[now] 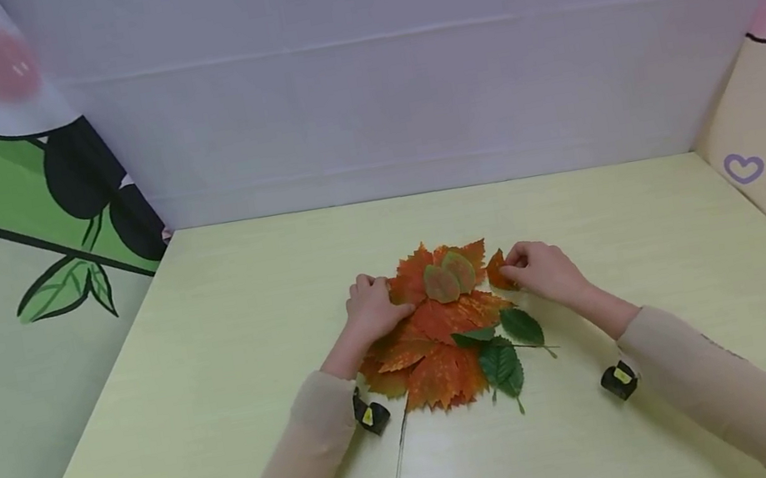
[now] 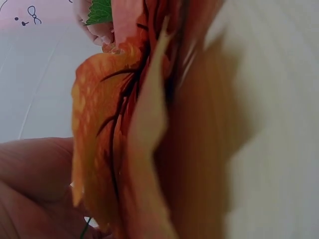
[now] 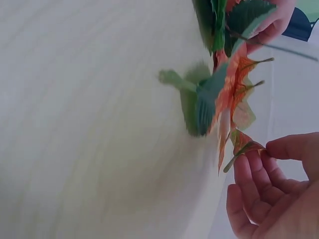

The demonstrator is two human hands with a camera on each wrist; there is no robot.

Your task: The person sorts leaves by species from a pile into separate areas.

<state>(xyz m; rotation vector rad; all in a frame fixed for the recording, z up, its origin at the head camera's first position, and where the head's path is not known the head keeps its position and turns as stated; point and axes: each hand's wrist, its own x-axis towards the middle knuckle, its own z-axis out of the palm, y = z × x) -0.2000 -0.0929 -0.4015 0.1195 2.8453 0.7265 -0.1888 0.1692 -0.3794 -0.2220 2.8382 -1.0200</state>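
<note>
An arrangement of orange maple-like leaves (image 1: 443,373) lies on the table, its lower part overlapped by dark green leaves (image 1: 502,367). Two rounded green-and-brown leaves (image 1: 441,283) sit side by side on its upper part. My left hand (image 1: 372,310) rests at its upper left edge, thumb and forefinger spread against the orange leaves. At the upper right, my right hand (image 1: 544,269) pinches a small orange leaf (image 1: 497,270) between thumb and fingertips, beside the arrangement. The right wrist view shows this small leaf (image 3: 241,144) with its short green stem pointing down.
Thin stems (image 1: 402,443) stick out below the leaves toward the table's front. The pale wooden table (image 1: 248,295) meets a plain lilac cloth wall (image 1: 364,124) at the back. Printed side panels stand left and right. A small black camera (image 1: 618,381) is worn at each wrist.
</note>
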